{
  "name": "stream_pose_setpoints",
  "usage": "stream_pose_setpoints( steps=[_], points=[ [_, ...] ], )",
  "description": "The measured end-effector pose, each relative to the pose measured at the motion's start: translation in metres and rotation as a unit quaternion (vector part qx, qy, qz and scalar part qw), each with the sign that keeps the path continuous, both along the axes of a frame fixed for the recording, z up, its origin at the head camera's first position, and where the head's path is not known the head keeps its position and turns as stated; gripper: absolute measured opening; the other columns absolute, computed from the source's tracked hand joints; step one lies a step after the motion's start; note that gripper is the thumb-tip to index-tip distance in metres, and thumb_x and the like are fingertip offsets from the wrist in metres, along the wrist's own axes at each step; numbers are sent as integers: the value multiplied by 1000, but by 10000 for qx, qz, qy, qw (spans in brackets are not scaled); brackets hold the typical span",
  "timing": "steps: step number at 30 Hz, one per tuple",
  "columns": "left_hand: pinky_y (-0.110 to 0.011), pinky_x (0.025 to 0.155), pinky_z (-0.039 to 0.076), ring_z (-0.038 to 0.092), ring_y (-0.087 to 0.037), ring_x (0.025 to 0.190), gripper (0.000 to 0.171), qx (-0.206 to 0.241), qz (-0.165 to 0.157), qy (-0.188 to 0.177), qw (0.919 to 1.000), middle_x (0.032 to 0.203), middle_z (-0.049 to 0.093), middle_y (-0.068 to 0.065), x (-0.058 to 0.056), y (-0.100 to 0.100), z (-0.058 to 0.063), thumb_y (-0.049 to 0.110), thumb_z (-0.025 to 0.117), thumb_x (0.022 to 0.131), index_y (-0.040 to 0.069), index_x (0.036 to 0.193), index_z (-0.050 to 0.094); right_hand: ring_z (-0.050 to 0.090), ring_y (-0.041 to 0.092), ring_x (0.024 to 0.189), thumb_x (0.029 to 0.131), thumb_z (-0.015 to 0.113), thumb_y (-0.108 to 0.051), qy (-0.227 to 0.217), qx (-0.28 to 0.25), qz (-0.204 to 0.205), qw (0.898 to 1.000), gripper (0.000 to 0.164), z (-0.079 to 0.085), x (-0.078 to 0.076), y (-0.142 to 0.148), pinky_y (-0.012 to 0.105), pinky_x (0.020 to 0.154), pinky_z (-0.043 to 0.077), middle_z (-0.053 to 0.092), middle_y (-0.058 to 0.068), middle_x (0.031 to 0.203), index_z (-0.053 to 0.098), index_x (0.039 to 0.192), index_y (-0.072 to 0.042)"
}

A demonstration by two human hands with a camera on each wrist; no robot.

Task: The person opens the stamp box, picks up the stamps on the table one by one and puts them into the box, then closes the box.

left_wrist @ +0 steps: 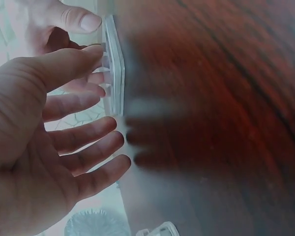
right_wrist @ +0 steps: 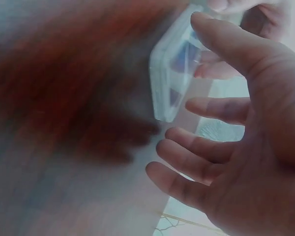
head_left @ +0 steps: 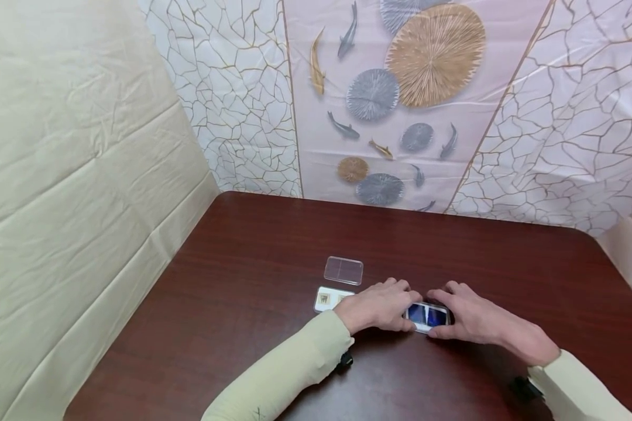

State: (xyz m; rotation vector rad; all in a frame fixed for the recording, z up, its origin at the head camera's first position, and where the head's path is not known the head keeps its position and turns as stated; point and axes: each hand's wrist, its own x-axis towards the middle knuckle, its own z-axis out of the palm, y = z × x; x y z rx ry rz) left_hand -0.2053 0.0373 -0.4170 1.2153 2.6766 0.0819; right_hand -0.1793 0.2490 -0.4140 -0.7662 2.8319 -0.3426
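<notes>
A small, flat, clear plastic case (head_left: 420, 327) with dark blue, shiny panels lies low over the brown table, between my two hands. My left hand (head_left: 384, 305) pinches its left end, thumb at the near edge and index finger at the far edge. At the opposite end, my right hand (head_left: 471, 316) holds it likewise between thumb and index finger. Edge-on in the left wrist view, the case (left_wrist: 116, 69) looks thin and layered; my other left fingers extend loosely beside it. The right wrist view shows the case (right_wrist: 160, 81) by my right thumb, the remaining fingers spread.
Left of my left hand lies a white tray (head_left: 323, 299) with small gold-coloured pieces, partly covered by that hand. Behind it rests a clear rectangular lid (head_left: 343, 271). The brown table (head_left: 232, 280) meets a patterned cloth backdrop at its far edge and a cream cloth at left.
</notes>
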Motion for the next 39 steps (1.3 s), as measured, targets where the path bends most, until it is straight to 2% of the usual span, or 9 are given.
stream_pose_setpoints(
  steps=[7, 14, 18, 23, 28, 33, 39],
  points=[
    [-27, 84, 47, 54, -14, 104, 44, 211, 166, -33, 9996, 119, 58, 6, -8, -18, 7, 46, 65, 91, 29, 131, 59, 51, 20, 97, 79, 77, -48, -122, -159, -7, 9998, 62, 1, -11, -6, 34, 76, 47, 57, 8, 110, 61, 124, -8],
    [-29, 102, 44, 53, -15, 116, 44, 585, 464, -260, 9969, 129, 57, 4, -16, -44, 14, 44, 59, 96, 25, 135, 57, 53, 26, 104, 85, 73, -43, -195, -249, -105, 9994, 55, 3, -22, -15, 44, 84, 50, 58, 12, 117, 60, 125, -7],
    [-29, 105, 42, 53, -15, 118, 43, 781, 561, -305, 9949, 130, 57, 3, -20, -55, 17, 42, 59, 96, 22, 134, 57, 54, 29, 107, 87, 72, -40, -160, -280, -190, 9993, 52, 6, -26, -21, 48, 87, 51, 58, 14, 119, 60, 125, -8],
    [-31, 105, 42, 53, -15, 119, 42, 899, 757, -387, 9923, 130, 58, 1, -21, -69, 14, 41, 58, 97, 21, 135, 57, 54, 27, 105, 88, 71, -38, -67, -401, -153, 9991, 48, 5, -31, -32, 46, 86, 52, 58, 14, 119, 61, 124, -8],
    [-32, 99, 44, 53, -14, 108, 42, 1068, 895, -522, 9889, 124, 60, -1, -22, -84, 11, 39, 60, 97, 18, 134, 58, 56, 27, 105, 89, 70, -35, 19, -505, -66, 9987, 45, 1, -34, -42, 46, 87, 51, 59, 13, 118, 60, 123, -8],
    [-32, 96, 44, 53, -15, 106, 36, 1157, 1011, -404, 9873, 118, 62, -2, -31, -98, 9, 35, 62, 96, 17, 127, 61, 56, 26, 107, 91, 68, -36, -72, -545, -35, 9985, 45, 0, -41, -53, 48, 91, 51, 59, 12, 119, 59, 125, -8],
    [-33, 96, 46, 53, -17, 109, 37, 1058, 1247, -455, 9855, 123, 60, -2, -41, -108, 11, 33, 61, 97, 19, 131, 58, 58, 24, 105, 92, 67, -34, -105, -721, 14, 9973, 42, -2, -46, -67, 44, 91, 51, 60, 10, 117, 61, 124, -9]
  ],
)
